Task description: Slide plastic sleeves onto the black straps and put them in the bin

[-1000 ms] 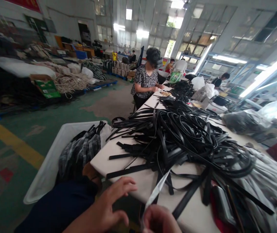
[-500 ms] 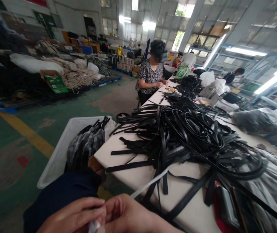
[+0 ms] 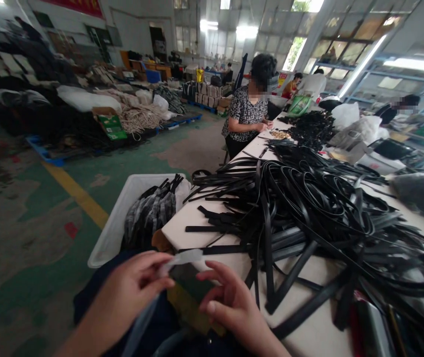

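My left hand (image 3: 137, 285) pinches a thin, translucent whitish strip (image 3: 187, 257) between thumb and fingers. One end of it sticks out past the fingertips to the right, and a greyish length hangs below the hand over my dark-clothed lap. To the right, my right hand (image 3: 230, 302) has its fingers apart and slightly curled, holding nothing and clear of the strip. Beyond it, a big tangled heap of flat black straps (image 3: 290, 208) covers much of the pale table (image 3: 193, 263), several ends jutting toward me.
Left of the table stands a white plastic tub (image 3: 110, 233) with bundled black straps inside. A person in a patterned top (image 3: 247, 111) works at the table's far left side. Piled goods sit on blue pallets (image 3: 44, 151) farther left. Dark flat objects (image 3: 373, 322) lie at the lower right.
My hands were together low in view and have parted. The right hand has opened, while the strip stays in my left. The camera has turned left, shifting the scene rightward.
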Tool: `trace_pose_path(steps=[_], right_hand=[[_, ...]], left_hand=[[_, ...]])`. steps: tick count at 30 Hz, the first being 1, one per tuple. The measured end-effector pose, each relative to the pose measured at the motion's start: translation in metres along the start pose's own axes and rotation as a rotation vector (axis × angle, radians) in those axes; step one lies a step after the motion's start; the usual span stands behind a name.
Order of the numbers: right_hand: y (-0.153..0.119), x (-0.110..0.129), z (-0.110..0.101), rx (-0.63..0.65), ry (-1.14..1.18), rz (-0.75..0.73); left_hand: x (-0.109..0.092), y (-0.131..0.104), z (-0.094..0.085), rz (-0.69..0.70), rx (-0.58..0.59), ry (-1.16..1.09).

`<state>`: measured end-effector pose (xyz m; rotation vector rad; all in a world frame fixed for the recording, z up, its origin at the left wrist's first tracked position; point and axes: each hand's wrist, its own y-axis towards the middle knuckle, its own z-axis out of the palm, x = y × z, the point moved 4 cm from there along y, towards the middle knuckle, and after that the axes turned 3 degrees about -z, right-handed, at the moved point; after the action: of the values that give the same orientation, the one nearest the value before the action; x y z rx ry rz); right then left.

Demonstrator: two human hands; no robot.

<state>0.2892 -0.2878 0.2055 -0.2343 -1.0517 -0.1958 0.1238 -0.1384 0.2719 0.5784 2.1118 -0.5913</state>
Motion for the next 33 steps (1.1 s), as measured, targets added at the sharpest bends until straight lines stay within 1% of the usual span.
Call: trace_pose_path(steps=[1,2,4,5,7,9,11,15,17,18,19,20,21,23,24,25,26,28,30,33], right_hand=[[0.002,-0.002,0.000,-0.037,0.044,-0.023],[0.003,-0.003,-0.002,-0.103,0.070,-0.044],[0.003,-0.002,-0.014,-0.278,0.067,-0.073],[0.002,-0.001,-0.022,-0.358,0.048,-0.081],[-0.001,0.004,-0.037,-0.462,-0.009,-0.092],[-0.003,0.012,-0.048,-0.509,-0.109,-0.103],[-0.004,0.020,-0.051,-0.513,-0.236,-0.131],[-0.002,0.035,-0.035,-0.373,-0.459,-0.186],[-0.002,0.036,-0.031,-0.280,-0.521,-0.167],[-0.004,0.036,-0.034,-0.255,-0.533,-0.150],[-0.007,0.035,-0.043,-0.268,-0.555,-0.141],[-0.011,0.035,-0.057,-0.324,-0.605,-0.143],[-0.015,0.036,-0.074,-0.425,-0.694,-0.153],[-0.025,0.039,-0.115,-0.683,-0.949,-0.155],[-0.029,0.040,-0.134,-0.773,-1.066,-0.136],[-0.030,0.040,-0.150,-0.819,-1.144,-0.103],[-0.030,0.040,-0.164,-0.831,-1.179,-0.067],[-0.026,0.040,-0.182,-0.801,-1.171,-0.018],[-0.022,0.046,-0.192,-0.758,-1.135,0.010],[-0.020,0.064,-0.198,-0.677,-1.053,0.042]], left_hand=[[-0.012,0.006,0.021,0.050,0.049,0.035],[-0.023,0.011,0.042,0.109,0.099,0.062],[-0.038,0.015,0.077,0.222,0.180,0.082],[-0.042,0.016,0.089,0.261,0.208,0.084],[-0.043,0.017,0.103,0.296,0.240,0.088],[-0.038,0.019,0.106,0.278,0.256,0.106],[-0.036,0.024,0.107,0.273,0.308,0.102],[-0.041,0.037,0.112,0.365,0.459,-0.068],[-0.041,0.044,0.115,0.332,0.491,-0.152],[-0.040,0.047,0.116,0.303,0.486,-0.174],[-0.039,0.049,0.115,0.277,0.470,-0.183],[-0.038,0.050,0.114,0.257,0.441,-0.189],[-0.036,0.051,0.113,0.238,0.408,-0.198],[-0.032,0.051,0.112,0.191,0.362,-0.236],[-0.030,0.050,0.112,0.165,0.353,-0.260],[-0.028,0.050,0.113,0.141,0.344,-0.285],[-0.026,0.049,0.115,0.121,0.335,-0.312],[-0.025,0.048,0.118,0.098,0.328,-0.369],[-0.025,0.047,0.119,0.081,0.327,-0.430],[-0.025,0.045,0.117,0.056,0.331,-0.470]])
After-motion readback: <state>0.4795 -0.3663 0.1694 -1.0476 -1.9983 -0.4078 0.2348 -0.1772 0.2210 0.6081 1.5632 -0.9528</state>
